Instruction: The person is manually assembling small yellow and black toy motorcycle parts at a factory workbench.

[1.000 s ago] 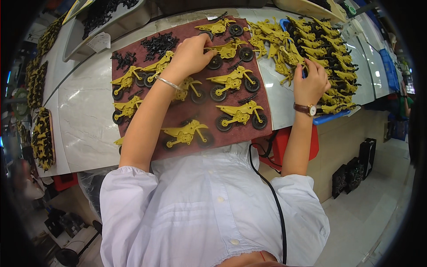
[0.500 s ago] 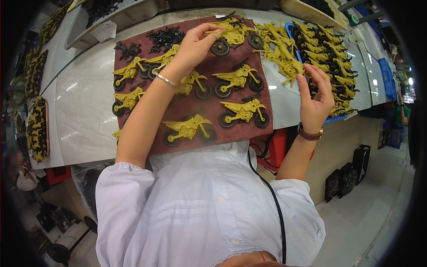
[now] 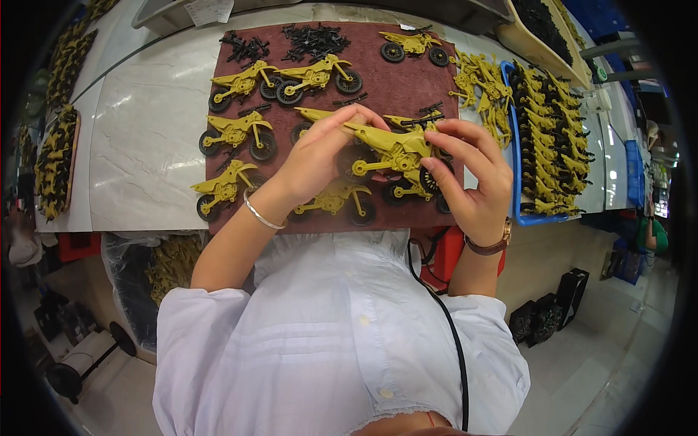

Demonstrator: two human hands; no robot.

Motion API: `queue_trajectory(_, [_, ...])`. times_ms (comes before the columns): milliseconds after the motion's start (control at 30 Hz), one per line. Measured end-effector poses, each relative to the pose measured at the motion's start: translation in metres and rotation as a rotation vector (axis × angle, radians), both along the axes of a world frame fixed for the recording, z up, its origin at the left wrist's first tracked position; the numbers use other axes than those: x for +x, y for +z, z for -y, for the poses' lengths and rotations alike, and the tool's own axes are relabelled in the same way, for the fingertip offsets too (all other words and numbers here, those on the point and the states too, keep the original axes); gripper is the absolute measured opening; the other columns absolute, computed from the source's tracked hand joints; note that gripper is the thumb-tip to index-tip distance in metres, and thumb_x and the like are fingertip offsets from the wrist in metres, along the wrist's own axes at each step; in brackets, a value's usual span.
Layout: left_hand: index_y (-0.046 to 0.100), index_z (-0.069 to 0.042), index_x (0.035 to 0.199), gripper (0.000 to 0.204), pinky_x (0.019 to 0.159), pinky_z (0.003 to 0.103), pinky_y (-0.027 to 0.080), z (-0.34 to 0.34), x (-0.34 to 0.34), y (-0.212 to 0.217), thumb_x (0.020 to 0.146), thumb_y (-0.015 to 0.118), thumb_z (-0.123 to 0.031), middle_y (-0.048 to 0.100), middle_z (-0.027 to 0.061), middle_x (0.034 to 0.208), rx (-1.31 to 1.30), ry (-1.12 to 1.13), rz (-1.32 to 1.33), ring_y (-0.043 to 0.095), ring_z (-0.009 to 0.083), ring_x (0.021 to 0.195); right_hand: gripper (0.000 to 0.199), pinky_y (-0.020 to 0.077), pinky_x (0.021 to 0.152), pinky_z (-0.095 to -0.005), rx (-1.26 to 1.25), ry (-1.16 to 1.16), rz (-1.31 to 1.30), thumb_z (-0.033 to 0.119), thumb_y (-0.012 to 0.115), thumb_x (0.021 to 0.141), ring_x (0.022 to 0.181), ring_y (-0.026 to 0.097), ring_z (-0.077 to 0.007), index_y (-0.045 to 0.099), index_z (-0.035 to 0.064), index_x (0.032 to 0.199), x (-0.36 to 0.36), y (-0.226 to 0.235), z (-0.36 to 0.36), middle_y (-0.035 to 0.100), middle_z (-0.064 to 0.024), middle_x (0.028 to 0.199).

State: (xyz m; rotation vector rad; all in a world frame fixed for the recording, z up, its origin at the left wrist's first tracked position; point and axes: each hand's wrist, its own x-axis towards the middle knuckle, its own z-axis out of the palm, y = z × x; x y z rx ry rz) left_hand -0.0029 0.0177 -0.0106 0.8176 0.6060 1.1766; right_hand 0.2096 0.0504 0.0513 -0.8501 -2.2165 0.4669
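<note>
Both hands hold one yellow toy motorbike (image 3: 389,149) up over the dark red mat (image 3: 407,80). The left hand (image 3: 320,156) pinches the bike's back end w/ fingers closed on it. The right hand (image 3: 472,178) grips the front end, fingers curled round it & thumb on the wheel side. The bike sits between the 2 hands, just above the mat's middle.

On the mat, more finished yellow bikes (image 3: 313,76) lie flat on their sides: 2 near the mat's far left edge, 2 more on its left side, 1 at the far right corner, & a few under the hands near the close edge. Small black parts (image 3: 313,36) sit in a heap at the mat's far edge. Right of the mat is a pile of loose yellow bike bodies (image 3: 483,83), & next to that a blue tray (image 3: 518,211) full of yellow & black pieces. The mat lies on a pale stone table (image 3: 138,145). Left wrist has a silver bangle (image 3: 262,216), right wrist a watch (image 3: 491,245).
</note>
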Motion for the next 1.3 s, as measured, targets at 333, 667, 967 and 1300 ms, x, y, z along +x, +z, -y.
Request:
queue_trajectory(333, [0.052,-0.001,0.104,0.059,0.085,0.028,0.047,0.005,0.010,-0.009,0.100,0.022,-0.052,0.056,0.0052,0.097,-0.145,0.046,0.027,0.056,0.0125,0.094,0.027,0.0507,0.073,-0.0302,-0.063,-0.012,-0.012,0.000,0.072,0.070,0.086,0.063,-0.0223,0.068,0.0017,0.096,0.002,-0.015,0.003,0.062,-0.0109,0.099])
queue_trajectory(667, [0.056,-0.001,0.105,0.025,0.086,0.025,0.044,0.013,0.016,-0.003,0.083,0.065,-0.009,0.058,0.0011,0.101,-0.012,0.126,-0.204,0.053,0.0078,0.096,0.029,0.0500,0.074,-0.0294,-0.114,-0.047,-0.152,-0.002,0.073,0.069,0.089,0.061,-0.0205,0.066,0.0011,0.097,0.007,-0.032,0.006,0.061,-0.0113,0.101])
queue_trajectory(967, [0.053,0.001,0.108,0.028,0.082,0.026,0.048,0.017,0.013,0.008,0.085,0.066,-0.009,0.060,0.0066,0.104,0.125,0.033,-0.408,0.058,0.0098,0.093,0.026,0.0466,0.082,-0.0272,-1.030,0.169,-0.579,0.001,0.066,0.085,0.093,0.058,-0.0124,0.056,-0.0048,0.108,0.022,-0.056,0.004,0.063,-0.0081,0.103])
queue_trajectory(1300, [0.061,0.008,0.100,0.023,0.078,0.027,0.054,0.030,0.029,0.003,0.081,0.070,-0.001,0.066,0.0113,0.096,-0.159,0.224,-0.057,0.065,0.0160,0.088,0.025,0.0474,0.081,-0.0252,-1.006,-0.077,-1.161,-0.001,0.062,0.086,0.090,0.060,-0.0118,0.055,-0.0021,0.110,-0.015,-0.063,0.024,0.063,-0.0091,0.103])
